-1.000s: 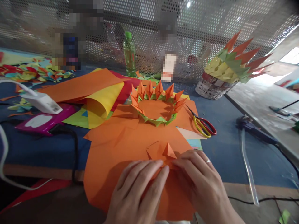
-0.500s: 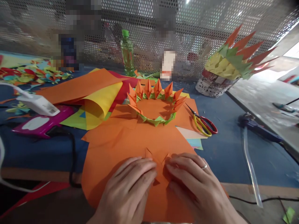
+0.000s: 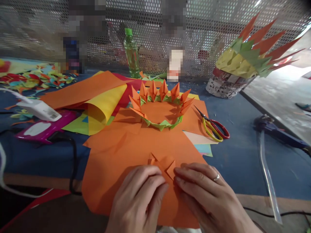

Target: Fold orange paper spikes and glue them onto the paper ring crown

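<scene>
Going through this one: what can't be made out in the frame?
- Head view: the folded orange piece is mostly covered by the left hand and right hand; whether the fingers pinch or press it is hidden.
- Head view: things behind the mesh screen are blurred.
- Head view: the glue gun is cut by the right edge.

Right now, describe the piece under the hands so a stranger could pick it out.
On the blue table, nearest the camera, lies a large orange sheet. On it, the left hand and right hand press fingertips on a small folded orange piece. Unlike the spiky orange-and-green ring farther back, it is single, all orange and nearly flat.
</scene>
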The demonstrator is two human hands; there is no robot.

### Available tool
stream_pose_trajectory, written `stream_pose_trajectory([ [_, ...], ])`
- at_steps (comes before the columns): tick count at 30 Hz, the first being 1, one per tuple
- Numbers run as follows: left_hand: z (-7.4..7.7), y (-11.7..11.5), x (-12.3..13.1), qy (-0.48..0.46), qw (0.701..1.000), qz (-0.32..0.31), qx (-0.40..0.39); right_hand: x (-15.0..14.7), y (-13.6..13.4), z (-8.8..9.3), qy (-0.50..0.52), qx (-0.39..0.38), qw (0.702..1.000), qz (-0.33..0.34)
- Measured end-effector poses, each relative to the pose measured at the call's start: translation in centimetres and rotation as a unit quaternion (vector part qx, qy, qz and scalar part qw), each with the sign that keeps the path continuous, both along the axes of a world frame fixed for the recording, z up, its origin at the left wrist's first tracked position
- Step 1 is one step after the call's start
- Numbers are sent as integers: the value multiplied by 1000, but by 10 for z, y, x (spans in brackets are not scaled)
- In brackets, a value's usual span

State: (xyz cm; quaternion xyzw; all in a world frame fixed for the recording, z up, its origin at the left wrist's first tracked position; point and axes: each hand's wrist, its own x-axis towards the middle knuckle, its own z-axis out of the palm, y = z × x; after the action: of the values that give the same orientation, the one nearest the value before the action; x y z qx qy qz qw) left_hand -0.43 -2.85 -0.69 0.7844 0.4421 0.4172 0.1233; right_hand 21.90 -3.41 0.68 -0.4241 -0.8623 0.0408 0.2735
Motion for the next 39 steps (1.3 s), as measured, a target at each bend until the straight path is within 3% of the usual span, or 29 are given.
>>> stream_pose_trajectory([
  [8,4,2,9,2,999,37,-6,0,3,0,13,7,1000,-5],
  [19,10,4,10,13,999,17,-39,5,9,-3,-15,51,998,35],
  [30,10,4,10,33,998,6,-54,2,10,-6,-7,108,994,19],
  [34,11,4,10,39,998,5,-54,0,9,-14,26,152,988,-4],
  [39,11,4,11,38,998,10,-42,-2,5,-23,31,147,989,-11],
])
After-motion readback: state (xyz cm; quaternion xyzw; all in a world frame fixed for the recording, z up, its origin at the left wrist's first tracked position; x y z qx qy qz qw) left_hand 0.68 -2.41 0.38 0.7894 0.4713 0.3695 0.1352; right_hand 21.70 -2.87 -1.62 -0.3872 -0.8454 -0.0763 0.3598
